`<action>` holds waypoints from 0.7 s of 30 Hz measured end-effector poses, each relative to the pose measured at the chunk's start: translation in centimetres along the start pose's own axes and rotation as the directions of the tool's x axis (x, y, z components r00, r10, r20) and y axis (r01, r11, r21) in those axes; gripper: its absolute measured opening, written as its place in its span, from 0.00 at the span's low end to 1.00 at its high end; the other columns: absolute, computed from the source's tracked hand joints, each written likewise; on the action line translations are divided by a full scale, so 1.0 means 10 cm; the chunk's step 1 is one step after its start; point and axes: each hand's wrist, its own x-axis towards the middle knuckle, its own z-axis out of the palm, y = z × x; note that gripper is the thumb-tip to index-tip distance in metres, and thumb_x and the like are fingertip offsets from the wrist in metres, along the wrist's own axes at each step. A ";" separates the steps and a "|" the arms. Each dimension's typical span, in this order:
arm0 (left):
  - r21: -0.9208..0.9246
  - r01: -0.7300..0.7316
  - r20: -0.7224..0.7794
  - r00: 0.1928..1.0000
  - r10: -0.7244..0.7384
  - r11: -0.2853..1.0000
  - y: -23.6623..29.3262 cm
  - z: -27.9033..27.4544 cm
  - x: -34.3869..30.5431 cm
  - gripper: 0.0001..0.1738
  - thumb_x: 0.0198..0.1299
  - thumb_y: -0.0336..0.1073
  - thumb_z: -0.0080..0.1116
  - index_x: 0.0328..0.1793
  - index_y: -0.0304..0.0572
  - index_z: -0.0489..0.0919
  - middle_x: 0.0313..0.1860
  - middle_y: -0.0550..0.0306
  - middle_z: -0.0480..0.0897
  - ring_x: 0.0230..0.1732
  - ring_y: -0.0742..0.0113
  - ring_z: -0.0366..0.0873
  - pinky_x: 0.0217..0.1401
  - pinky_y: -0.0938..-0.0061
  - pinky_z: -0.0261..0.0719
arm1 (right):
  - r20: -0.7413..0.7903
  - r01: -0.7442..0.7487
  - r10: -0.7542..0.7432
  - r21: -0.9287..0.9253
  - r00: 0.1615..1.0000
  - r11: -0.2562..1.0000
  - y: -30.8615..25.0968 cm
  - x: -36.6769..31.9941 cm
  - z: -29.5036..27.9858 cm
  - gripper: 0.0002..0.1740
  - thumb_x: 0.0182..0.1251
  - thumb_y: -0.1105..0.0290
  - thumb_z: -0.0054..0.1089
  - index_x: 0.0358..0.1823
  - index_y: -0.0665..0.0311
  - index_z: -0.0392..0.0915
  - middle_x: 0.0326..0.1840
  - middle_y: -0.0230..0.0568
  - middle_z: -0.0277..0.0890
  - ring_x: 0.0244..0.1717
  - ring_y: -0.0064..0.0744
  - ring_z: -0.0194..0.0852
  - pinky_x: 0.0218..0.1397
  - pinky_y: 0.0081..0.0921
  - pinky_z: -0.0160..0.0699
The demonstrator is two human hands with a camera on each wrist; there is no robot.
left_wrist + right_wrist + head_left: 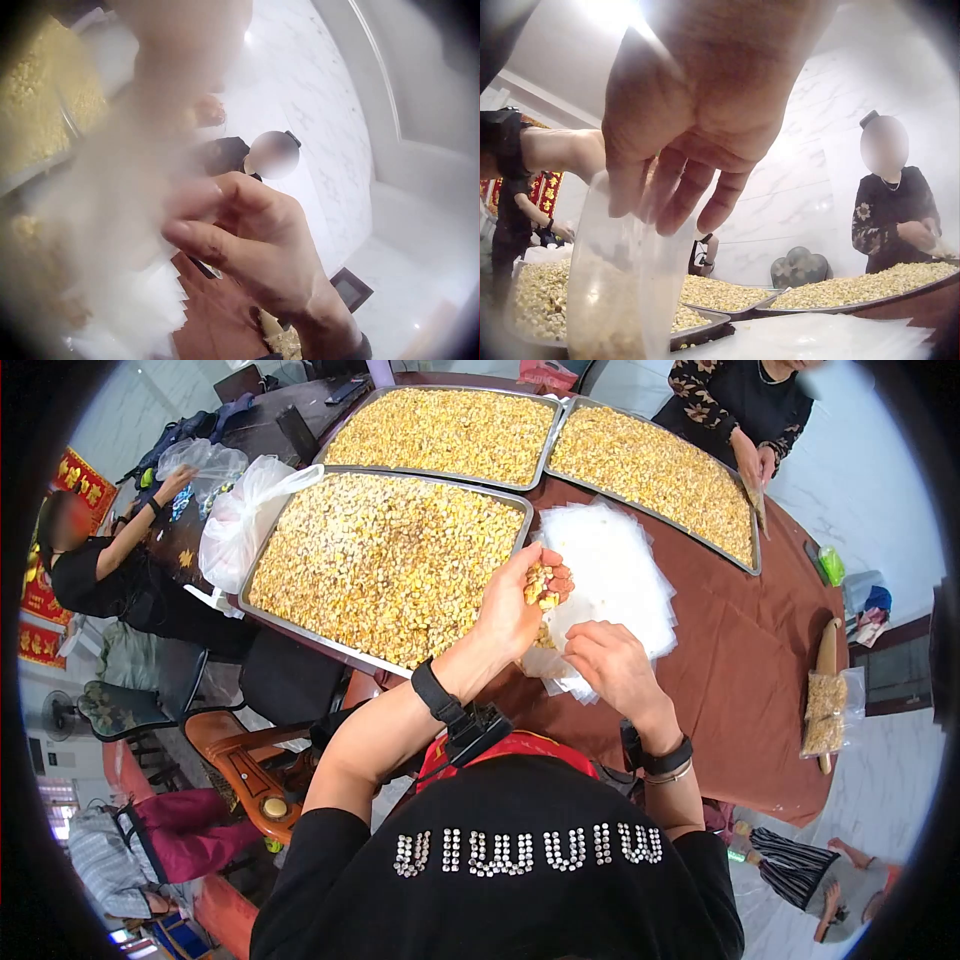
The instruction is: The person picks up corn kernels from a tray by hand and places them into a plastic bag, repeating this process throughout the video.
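Observation:
My left hand [508, 605] cups a small handful of yellow kernel-like pieces [541, 588] in its curled fingers, above the near right edge of a tray. Just right of it, my right hand [612, 660] pinches the top of a clear plastic bag [604, 270]. The bag hangs below those fingers in the right wrist view, with some pieces low inside. A fanned stack of flat clear bags [610, 565] lies on the brown cloth beyond my hands. Large metal trays [527, 525] hold heaps of the same pieces. The left wrist view is largely blurred by the near hand.
A knotted white bag [240, 525] stands left of the near tray. Filled bags [825, 710] lie at the table's right edge. Across the table a person [740, 410] handles a bag beside the far right tray; another person [95, 565] reaches in from the left. Chairs [290, 670] stand at lower left.

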 end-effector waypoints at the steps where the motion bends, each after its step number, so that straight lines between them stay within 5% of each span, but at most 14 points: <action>1: -0.001 -0.002 0.002 1.000 0.002 1.000 0.01 -0.01 0.00 0.14 0.65 0.40 0.43 0.37 0.36 0.72 0.33 0.52 0.75 0.34 0.65 0.70 0.43 0.70 0.71 | 0.008 -0.008 0.008 0.003 1.000 1.000 0.00 0.01 0.00 0.04 0.52 0.70 0.57 0.29 0.61 0.73 0.34 0.33 0.71 0.36 0.33 0.70 0.41 0.28 0.67; 12: 0.260 -0.060 0.056 0.997 0.047 0.964 0.05 0.04 -0.08 0.20 0.68 0.48 0.38 0.37 0.39 0.74 0.35 0.52 0.77 0.43 0.63 0.74 0.48 0.68 0.67 | 0.022 -0.011 0.010 0.017 1.000 1.000 -0.02 0.04 -0.01 0.05 0.53 0.69 0.58 0.30 0.61 0.74 0.33 0.33 0.71 0.35 0.33 0.70 0.40 0.28 0.66; 21: 0.072 -0.027 0.164 0.986 0.014 0.997 0.05 -0.08 -0.02 0.18 0.67 0.47 0.41 0.36 0.40 0.74 0.31 0.55 0.77 0.38 0.64 0.75 0.45 0.69 0.69 | -0.013 -0.009 0.009 0.012 1.000 1.000 -0.01 0.04 0.04 0.05 0.53 0.69 0.58 0.30 0.61 0.74 0.34 0.34 0.72 0.35 0.34 0.71 0.40 0.29 0.67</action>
